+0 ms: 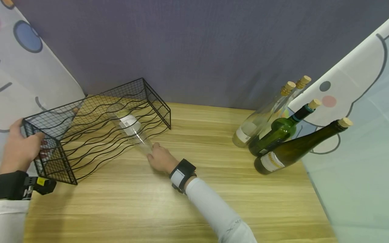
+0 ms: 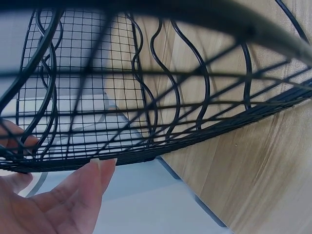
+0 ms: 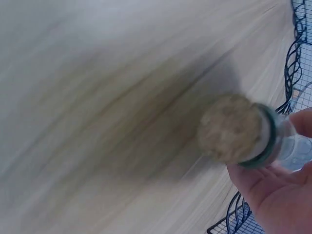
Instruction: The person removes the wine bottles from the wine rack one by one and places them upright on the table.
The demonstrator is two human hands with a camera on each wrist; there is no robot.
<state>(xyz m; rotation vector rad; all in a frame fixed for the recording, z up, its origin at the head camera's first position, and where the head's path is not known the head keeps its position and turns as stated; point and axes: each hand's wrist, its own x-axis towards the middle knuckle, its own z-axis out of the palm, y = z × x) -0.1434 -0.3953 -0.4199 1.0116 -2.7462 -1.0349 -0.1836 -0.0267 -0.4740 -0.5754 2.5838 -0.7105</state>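
Observation:
A black wire bottle rack with wavy rods stands at the left of the wooden table. My left hand grips the top edge of its near left end, with thumb and fingers on either side of the mesh in the left wrist view. Across the rods lies a clear glass bottle with a white label, its base toward the rack's back. My right hand holds this bottle by the neck at the rack's front. The right wrist view shows its cork poking out past the fingers.
On the right of the table stand two clear corked bottles, a green bottle and a dark olive bottle. A grey partition rises behind, and printed white panels border the sides.

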